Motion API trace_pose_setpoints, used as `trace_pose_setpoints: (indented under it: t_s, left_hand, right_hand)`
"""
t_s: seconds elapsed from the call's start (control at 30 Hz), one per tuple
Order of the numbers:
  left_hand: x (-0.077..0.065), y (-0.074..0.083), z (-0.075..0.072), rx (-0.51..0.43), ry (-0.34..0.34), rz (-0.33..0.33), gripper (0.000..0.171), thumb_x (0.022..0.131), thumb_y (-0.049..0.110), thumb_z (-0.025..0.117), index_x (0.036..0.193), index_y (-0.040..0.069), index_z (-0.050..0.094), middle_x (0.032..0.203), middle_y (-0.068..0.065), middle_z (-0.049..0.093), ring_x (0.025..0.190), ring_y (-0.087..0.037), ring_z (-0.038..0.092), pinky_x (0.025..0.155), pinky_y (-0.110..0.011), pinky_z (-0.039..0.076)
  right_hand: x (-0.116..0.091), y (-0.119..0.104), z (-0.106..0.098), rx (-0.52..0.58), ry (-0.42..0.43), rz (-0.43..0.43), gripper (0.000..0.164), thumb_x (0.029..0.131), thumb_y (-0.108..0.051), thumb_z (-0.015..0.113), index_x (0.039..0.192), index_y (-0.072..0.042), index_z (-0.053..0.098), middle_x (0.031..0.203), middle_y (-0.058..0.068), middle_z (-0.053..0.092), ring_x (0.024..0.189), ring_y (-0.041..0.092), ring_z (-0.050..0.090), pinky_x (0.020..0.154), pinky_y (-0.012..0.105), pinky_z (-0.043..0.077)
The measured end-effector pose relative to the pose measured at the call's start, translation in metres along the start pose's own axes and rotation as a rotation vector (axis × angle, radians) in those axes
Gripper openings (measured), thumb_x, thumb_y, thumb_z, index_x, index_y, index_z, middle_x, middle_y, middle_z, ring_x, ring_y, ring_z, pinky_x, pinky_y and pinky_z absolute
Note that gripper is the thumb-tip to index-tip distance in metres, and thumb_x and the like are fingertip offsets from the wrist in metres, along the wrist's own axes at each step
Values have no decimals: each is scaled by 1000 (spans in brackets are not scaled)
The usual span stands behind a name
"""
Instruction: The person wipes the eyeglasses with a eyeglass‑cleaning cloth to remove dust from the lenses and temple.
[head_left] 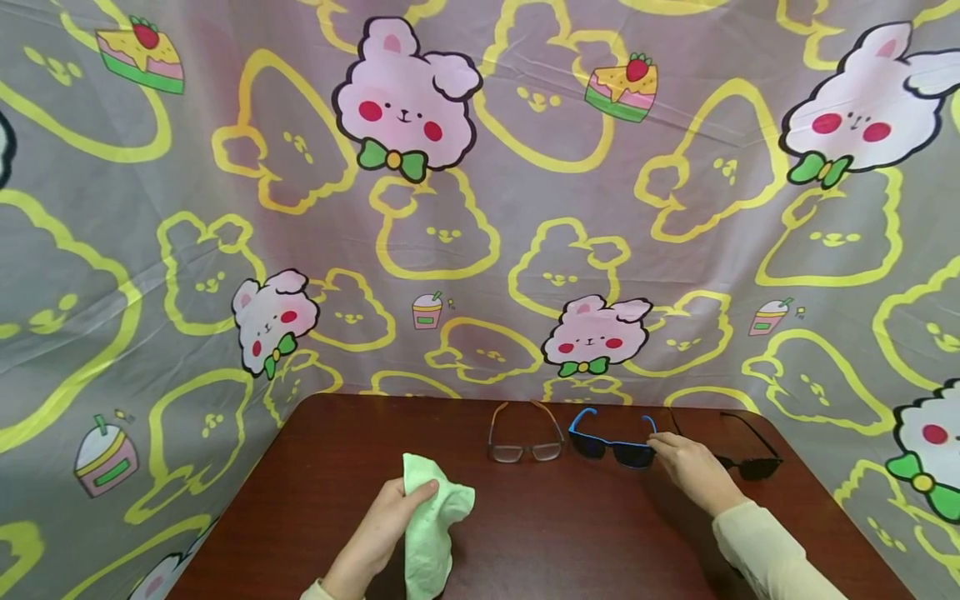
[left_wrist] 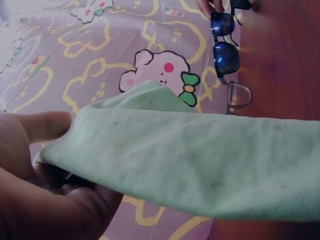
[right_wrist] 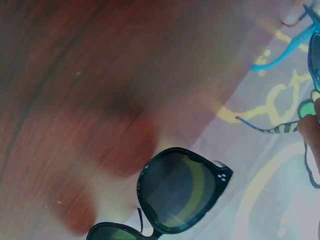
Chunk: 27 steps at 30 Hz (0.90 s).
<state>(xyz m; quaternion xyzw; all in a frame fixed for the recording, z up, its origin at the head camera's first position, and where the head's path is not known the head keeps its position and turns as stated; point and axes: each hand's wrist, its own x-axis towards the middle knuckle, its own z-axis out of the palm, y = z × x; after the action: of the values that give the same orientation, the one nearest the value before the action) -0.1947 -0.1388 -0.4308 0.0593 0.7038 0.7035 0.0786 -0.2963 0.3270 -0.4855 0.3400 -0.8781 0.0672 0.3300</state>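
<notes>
My left hand point(head_left: 384, 514) pinches a pale green cloth point(head_left: 429, 546), my right hand point(head_left: 693, 468) pinches blue-framed sunglasses point(head_left: 628, 454).
Between these grips, farther away, are clear eyeglasses point(head_left: 546, 452); the blue-framed sunglasses I hold at their right corner, black sunglasses point(head_left: 757, 468) just to the right.

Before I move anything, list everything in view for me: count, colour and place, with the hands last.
Cloth: 1, pale green, gripped by the left hand
Clear glasses: 1, greyish frame, far part of the table, leftmost of the eyewear
Blue-framed sunglasses: 1, blue with dark lenses, middle of the row
Black sunglasses: 1, black, right end of the row
Table: 1, reddish brown, under the eyewear
Backdrop: 1, greyish pink with yellow outlines and white rabbits, behind and beside the table
Sleeves: 2, pale, at the wrists
Left hand: 1, bare, near left
Right hand: 1, bare, fingers at the blue-framed sunglasses' right end
</notes>
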Motion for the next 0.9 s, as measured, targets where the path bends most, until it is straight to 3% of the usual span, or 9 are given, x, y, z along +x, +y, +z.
trace_pose_setpoints:
  t_s: [0.23, 0.43, 0.7, 0.9]
  left_hand:
    - [-1, -2, 2, -7, -20, 30, 31, 94, 17, 56, 102, -12, 62, 87, -7, 68, 77, -13, 63, 69, -29, 51]
    - [-1, -1, 4, 12, -12, 33, 29, 93, 16, 57, 99, -12, 63, 85, -8, 68, 74, -14, 63, 68, -29, 51]
    - [-1, 5, 10, 56, 5, 38, 33, 95, 21, 54, 98, -10, 63, 82, -9, 68, 69, -14, 62, 64, -28, 51]
    - [2, 9, 17, 58, -5, 44, 35, 98, 24, 50, 94, -9, 63, 80, -8, 66, 71, -14, 61, 66, -29, 50]
  right_hand:
    - [2, -8, -15, 114, 65, 107, 36, 65, 10, 78, 99, -2, 72, 98, 5, 66, 78, 19, 67, 60, 27, 53]
    - [12, -19, -34, 264, 61, 203, 34, 67, 8, 79, 97, -8, 74, 95, -2, 68, 80, 12, 66, 65, 17, 50]
    - [22, -39, -56, 482, -34, 273, 28, 74, -1, 76, 99, -15, 74, 92, -9, 68, 80, 3, 64, 65, 24, 52]
    - [26, -53, -66, 661, -121, 309, 21, 82, -4, 70, 103, -7, 72, 94, 0, 69, 71, 10, 67, 60, 26, 53]
